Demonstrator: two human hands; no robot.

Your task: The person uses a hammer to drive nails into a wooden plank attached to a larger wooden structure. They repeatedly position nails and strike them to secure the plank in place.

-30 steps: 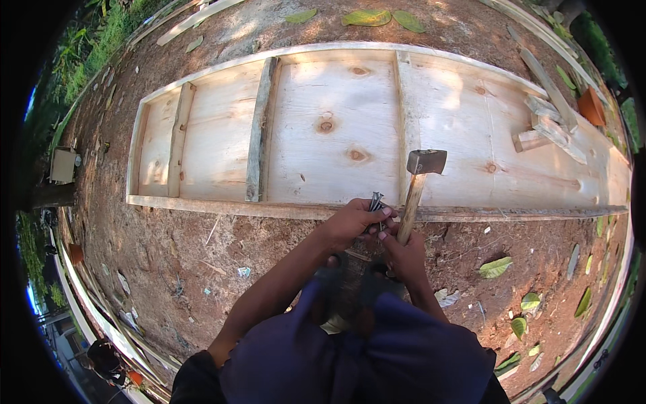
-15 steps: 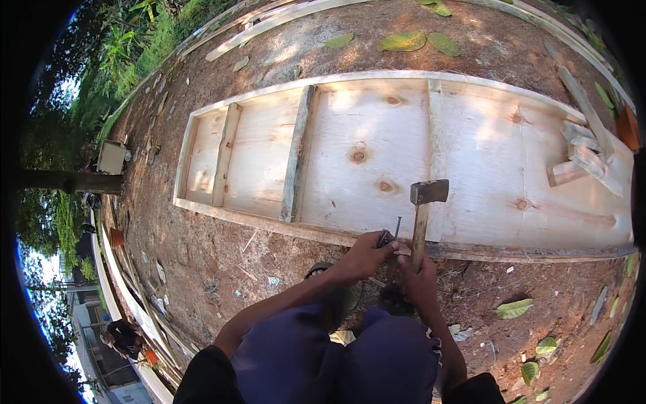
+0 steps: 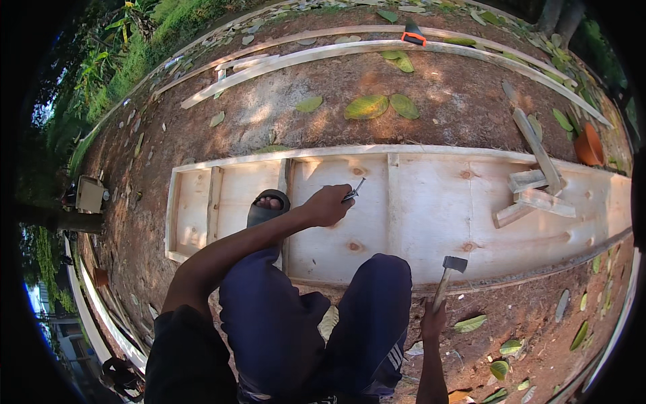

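Observation:
My left hand [image 3: 330, 206] is closed around several nails [image 3: 356, 191], with one sticking out past the fingers. It hovers over a long plywood panel [image 3: 336, 232] framed with wooden strips, which lies on the ground. Lower right, my right hand [image 3: 433, 320] grips the wooden handle of a hammer [image 3: 442, 286], its dark metal head raised near the panel's near edge. My sandalled left foot [image 3: 268, 206] stands on the panel beside a cross batten [image 3: 285, 176]. A second batten [image 3: 393, 202] crosses the panel to the right of my left hand.
Short wood offcuts [image 3: 535, 195] lie piled on the panel's right part. Beyond it, long timber strips [image 3: 316, 50] run across the dirt, with an orange-and-black saw handle [image 3: 414, 36] on them. A terracotta pot [image 3: 589, 145] sits at right. Large leaves [image 3: 367, 106] are scattered around.
My hands have moved apart: the left, with the nails, went up and left over the panel; the right lowered with the hammer. My left foot has stepped onto the panel, and the view has shifted.

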